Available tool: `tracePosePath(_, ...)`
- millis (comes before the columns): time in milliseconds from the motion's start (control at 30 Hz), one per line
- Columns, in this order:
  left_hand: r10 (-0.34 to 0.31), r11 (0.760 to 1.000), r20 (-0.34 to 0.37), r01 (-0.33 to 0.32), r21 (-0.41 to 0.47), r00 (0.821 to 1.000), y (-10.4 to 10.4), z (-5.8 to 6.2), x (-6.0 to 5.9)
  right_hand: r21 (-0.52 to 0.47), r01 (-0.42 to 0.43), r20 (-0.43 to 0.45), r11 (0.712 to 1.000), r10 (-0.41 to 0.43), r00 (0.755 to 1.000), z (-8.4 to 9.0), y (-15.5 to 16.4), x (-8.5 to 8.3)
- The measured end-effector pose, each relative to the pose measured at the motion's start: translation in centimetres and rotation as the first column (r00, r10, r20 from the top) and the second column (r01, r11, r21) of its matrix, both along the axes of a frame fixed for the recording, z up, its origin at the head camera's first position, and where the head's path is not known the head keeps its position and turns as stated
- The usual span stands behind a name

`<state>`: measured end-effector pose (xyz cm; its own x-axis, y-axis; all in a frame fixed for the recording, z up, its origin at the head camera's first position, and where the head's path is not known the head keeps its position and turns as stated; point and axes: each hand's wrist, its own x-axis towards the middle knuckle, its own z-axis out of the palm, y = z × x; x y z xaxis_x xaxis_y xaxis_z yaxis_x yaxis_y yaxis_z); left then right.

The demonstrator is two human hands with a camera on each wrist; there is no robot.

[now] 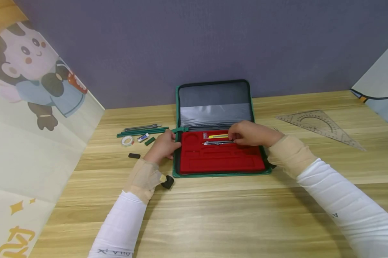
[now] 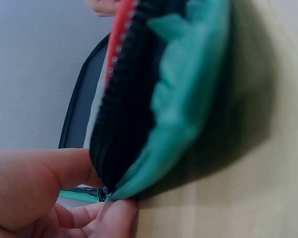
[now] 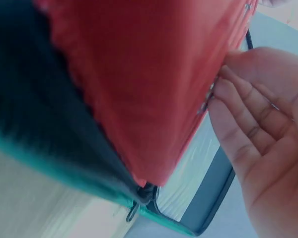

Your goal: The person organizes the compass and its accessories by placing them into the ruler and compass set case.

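Left hand [image 1: 164,146]: forearm angled in, fingers curled on left edge of open case [image 1: 181,172]. Right hand [image 1: 250,133]: reaches in from the right, fingertips pinching metal compass [image 1: 217,142]. Compass lies in the red tray's upper half, long axis left-right.

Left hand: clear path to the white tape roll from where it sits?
Probably yes. The left hand holds the case's left edge; the tape roll lies just left of it on bare table, only a small eraser nearby.

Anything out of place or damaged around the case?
No damage shows. Most slots in the case's red tray are bare, while pencils, a tape roll and erasers lie loose on the table to its left.
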<state>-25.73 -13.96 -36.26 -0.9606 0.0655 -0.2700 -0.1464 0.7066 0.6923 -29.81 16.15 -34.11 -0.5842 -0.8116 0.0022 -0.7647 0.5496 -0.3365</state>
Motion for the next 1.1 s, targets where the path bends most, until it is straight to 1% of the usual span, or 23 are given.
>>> tracePosePath(133,-0.003,1.0,-0.004,0.003,-0.006,1.0,0.1,0.0,0.0,-0.012,0.026,-0.016,1.0,-0.027,1.0,0.5,1.0,0.1)
tracePosePath(233,-0.001,1.0,-0.003,0.001,-0.003,1.0,0.1,0.0,0.0,-0.021,0.063,-0.019,0.998,-0.063,0.998,1.0,2.1,0.1)
tracePosePath(367,0.0,1.0,-0.003,0.0,-0.001,1.0,0.1,0.1,-0.1,-0.019,0.152,0.019,0.988,-0.151,0.988,1.4,3.9,0.2)
tracePosePath(433,0.0,1.0,-0.003,0.0,-0.001,1.0,0.1,0.1,-0.1,-0.016,0.198,0.035,0.98,-0.197,0.98,1.3,4.8,0.2)
tracePosePath(500,0.001,1.0,-0.001,-0.001,-0.003,1.0,0.1,0.0,-0.2,-0.027,0.227,0.044,0.974,-0.225,0.973,1.1,5.7,0.0)
tracePosePath(700,0.006,1.0,0.007,-0.006,-0.004,1.0,0.0,0.0,-0.2,-0.066,0.281,0.007,0.957,-0.282,0.96,0.4,8.4,-0.2)
tracePosePath(833,0.0,1.0,0.014,0.0,-0.005,1.0,0.0,0.1,0.0,-0.072,0.338,-0.014,0.938,-0.34,0.94,0.0,9.8,-0.5)
tracePosePath(933,-0.004,1.0,0.015,0.004,-0.006,1.0,-0.1,0.1,0.0,-0.059,0.39,-0.034,0.919,-0.392,0.919,-0.3,10.6,-0.6)
tracePosePath(1033,-0.008,1.0,0.012,0.008,-0.004,1.0,-0.1,0.1,0.0,-0.025,0.441,-0.024,0.897,-0.442,0.897,-0.5,11.2,-0.7)
tracePosePath(1100,-0.009,1.0,0.009,0.009,-0.005,1.0,0.0,0.1,0.0,-0.012,0.466,0.001,0.885,-0.466,0.885,-0.6,11.5,-0.7)
